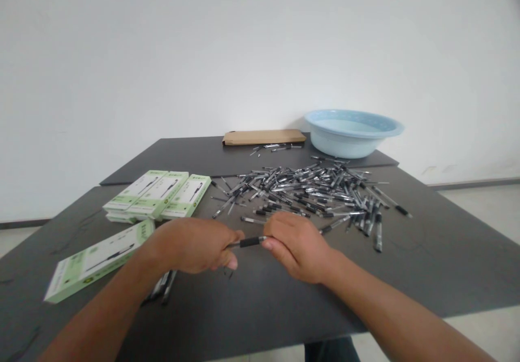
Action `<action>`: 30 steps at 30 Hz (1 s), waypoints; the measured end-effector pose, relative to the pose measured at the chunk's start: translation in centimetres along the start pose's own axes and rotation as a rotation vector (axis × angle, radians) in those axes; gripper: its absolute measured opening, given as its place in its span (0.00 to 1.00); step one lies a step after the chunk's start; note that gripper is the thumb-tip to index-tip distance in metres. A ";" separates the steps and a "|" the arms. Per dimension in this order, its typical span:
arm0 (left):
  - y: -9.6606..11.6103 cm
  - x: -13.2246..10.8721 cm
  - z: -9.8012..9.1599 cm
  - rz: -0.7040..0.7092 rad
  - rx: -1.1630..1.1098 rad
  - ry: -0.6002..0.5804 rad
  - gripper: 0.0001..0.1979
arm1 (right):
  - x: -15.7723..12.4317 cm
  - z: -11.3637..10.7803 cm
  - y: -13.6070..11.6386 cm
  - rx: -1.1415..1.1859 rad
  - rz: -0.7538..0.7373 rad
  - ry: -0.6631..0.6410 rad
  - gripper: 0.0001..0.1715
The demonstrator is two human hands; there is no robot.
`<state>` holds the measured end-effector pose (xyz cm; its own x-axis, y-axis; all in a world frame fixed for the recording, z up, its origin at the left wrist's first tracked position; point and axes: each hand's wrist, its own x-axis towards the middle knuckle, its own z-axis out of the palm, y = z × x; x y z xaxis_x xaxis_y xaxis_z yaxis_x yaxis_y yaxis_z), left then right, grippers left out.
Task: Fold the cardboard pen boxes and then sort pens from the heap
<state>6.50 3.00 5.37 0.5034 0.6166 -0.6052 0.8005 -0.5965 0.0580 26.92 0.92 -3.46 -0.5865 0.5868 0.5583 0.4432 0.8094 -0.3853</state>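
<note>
A pen [252, 241] with a black rubber grip runs level between my two hands above the near part of the table. My left hand [199, 244] pinches its left end between thumb and fingers. Closed round the right end is my right hand [298, 245], which hides that end. Past my right hand lies a loose heap of pens [309, 188], clear-barrelled with black grips. Several more pens [162, 286] rest under my left wrist, partly covered by it. A single green and white pen box [101, 256] lies slanted beside my left forearm.
Stacked green and white pen boxes [158, 194] stand at the left. Toward the back are a flat brown cardboard piece [264, 137], a few small pen parts [280, 147] and a light blue basin [351, 134] at the right. The dark table [439, 253] backs onto a white wall.
</note>
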 end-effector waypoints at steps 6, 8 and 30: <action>0.1 -0.1 -0.1 0.010 -0.011 0.014 0.18 | -0.2 -0.1 -0.1 0.033 -0.002 0.025 0.12; 0.0 -0.1 0.1 0.012 0.009 0.026 0.20 | -0.2 -0.1 -0.1 0.009 -0.015 0.012 0.09; -0.1 0.0 0.4 0.035 -0.028 0.042 0.15 | -0.2 -0.5 -0.2 0.084 -0.016 0.012 0.05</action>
<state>6.27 2.89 5.01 0.5438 0.6175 -0.5684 0.7908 -0.6038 0.1006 27.22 0.62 -3.13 -0.5845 0.5742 0.5733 0.3751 0.8177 -0.4366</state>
